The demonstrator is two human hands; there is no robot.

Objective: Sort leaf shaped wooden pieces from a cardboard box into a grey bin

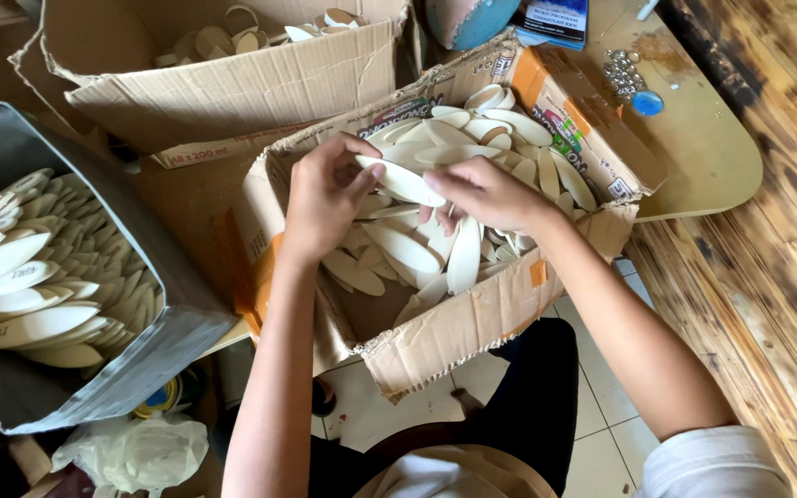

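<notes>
Both hands over the open box [472, 323], which sits at the worktop [703, 148] edge. Left hand [325, 198] and right hand [486, 194] pinch one pale oval piece [403, 183] between them, one at each end, fingers curled closed on it, held just above the pile [445, 249] of similar pieces inside. Grey bin [122, 369] of more pieces to the left, second box [232, 83] behind.
</notes>
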